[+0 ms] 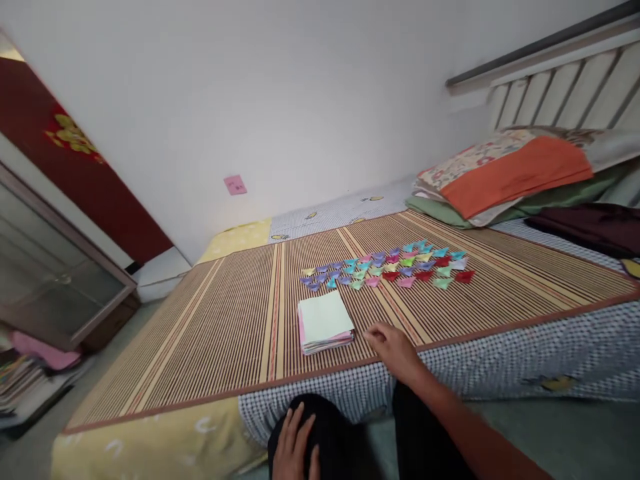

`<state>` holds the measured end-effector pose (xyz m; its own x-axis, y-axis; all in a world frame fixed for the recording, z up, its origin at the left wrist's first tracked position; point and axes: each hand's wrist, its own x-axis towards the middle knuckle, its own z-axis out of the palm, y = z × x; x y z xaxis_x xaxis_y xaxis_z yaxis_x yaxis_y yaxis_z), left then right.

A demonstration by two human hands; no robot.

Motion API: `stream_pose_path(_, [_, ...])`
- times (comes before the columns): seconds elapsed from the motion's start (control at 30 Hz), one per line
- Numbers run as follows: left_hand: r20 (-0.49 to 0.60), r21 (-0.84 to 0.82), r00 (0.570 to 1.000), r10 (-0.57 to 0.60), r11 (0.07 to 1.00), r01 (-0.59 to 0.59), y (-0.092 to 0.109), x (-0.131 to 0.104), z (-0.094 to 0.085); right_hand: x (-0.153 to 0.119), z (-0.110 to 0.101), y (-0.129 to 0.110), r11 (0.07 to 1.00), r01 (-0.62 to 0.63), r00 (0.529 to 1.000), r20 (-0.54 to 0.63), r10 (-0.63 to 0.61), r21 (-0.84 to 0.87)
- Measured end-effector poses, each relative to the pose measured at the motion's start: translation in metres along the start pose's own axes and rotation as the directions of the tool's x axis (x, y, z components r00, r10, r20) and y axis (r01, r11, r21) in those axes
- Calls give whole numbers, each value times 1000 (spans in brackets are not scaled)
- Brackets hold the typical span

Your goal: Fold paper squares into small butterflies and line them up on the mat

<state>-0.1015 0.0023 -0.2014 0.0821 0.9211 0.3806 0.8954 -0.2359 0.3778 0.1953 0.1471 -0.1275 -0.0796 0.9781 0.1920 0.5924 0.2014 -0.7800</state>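
A stack of square coloured paper [326, 319], pale green on top with pink and other sheets at its edges, lies on the striped bed mat [230, 333]. My right hand [393, 345] is just right of the stack, apart from it, its fingers curled in and no object visible in them. Behind the stack, several small folded paper pieces [391, 275] stand in rows, in purple, blue, green, pink, red and yellow. My left hand [295, 443] rests on my dark-clothed knee [320, 427], its fingers apart and holding nothing.
Folded bedding [520, 177] with an orange band is piled at the back right, beside a dark folded cloth [587, 227] and below a white radiator [565, 90]. A glass-fronted cabinet [55, 267] stands at the left. The checked sheet [525, 353] hangs over the near bed edge.
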Motion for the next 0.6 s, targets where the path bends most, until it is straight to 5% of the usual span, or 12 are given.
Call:
stream_pose_path(0.2, [-110, 31, 982, 156, 988, -153, -6, -3, 28, 68, 29, -2, 960, -208, 976, 101, 192, 188])
stream_pose_path(0.43, [-28, -12, 977, 213, 977, -213, -10, -4, 38, 60, 41, 17, 842, -356, 933, 199, 298, 406])
stream_pose_path(0.6, [-71, -153, 995, 67, 985, -78, 12, -1, 39, 47, 30, 25, 748, -410, 911, 191, 367, 522])
